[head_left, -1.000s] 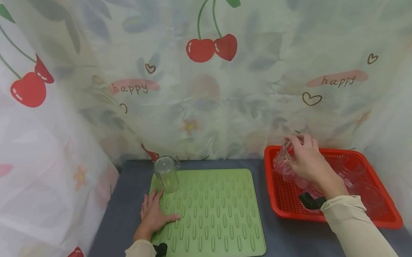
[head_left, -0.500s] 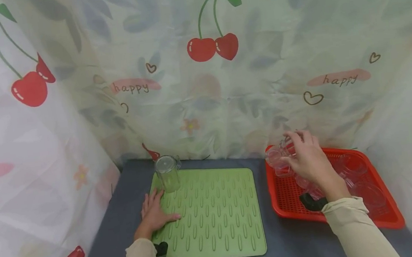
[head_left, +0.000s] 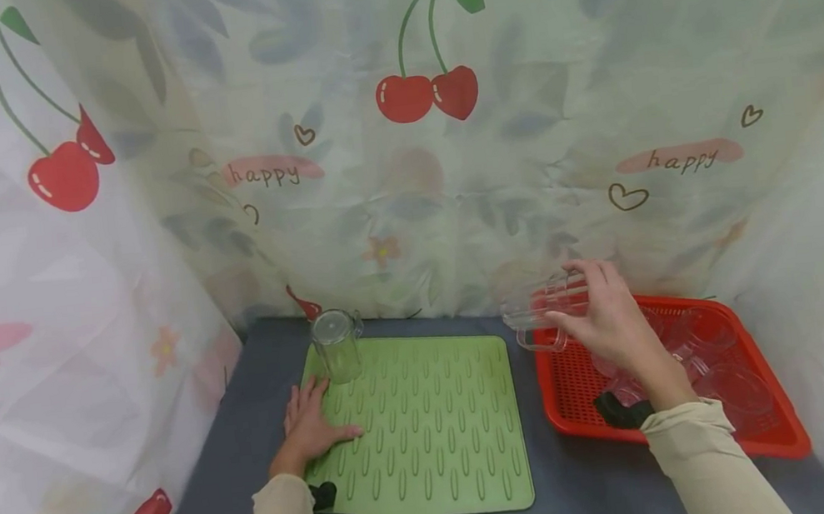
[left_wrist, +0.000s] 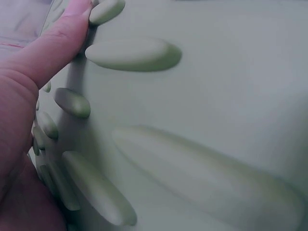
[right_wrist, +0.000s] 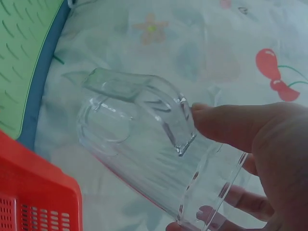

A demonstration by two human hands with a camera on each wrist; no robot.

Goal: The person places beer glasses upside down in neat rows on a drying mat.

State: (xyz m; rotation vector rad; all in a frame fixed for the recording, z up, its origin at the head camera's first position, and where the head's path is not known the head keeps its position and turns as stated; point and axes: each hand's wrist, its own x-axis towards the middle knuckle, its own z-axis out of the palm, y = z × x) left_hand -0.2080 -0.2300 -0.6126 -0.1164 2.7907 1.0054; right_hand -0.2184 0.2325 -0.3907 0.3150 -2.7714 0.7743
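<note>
My right hand (head_left: 610,320) grips a clear glass mug (head_left: 533,304) near its rim, above the basket's far left corner. The mug lies nearly sideways in the air, base to the left and handle on its lower side. In the right wrist view the thumb touches the glass by the handle (right_wrist: 171,113), and fingers show behind the rim. My left hand (head_left: 309,427) rests with spread fingers on the left edge of a green ridged mat (head_left: 430,431). Just beyond its fingertips a second glass mug (head_left: 337,349) stands, seemingly upside down, on the mat's far left corner.
The red plastic basket (head_left: 568,423) at the right holds several clear glass pieces (head_left: 735,390), partly hidden by the right forearm. A dark grey cloth (head_left: 540,470) covers the table. Printed curtains (head_left: 407,207) close off the back and both sides.
My right hand has lifted the glass mug out of the basket, and its base has swung up and to the left. The left hand stays on the mat, and the standing mug has not moved.
</note>
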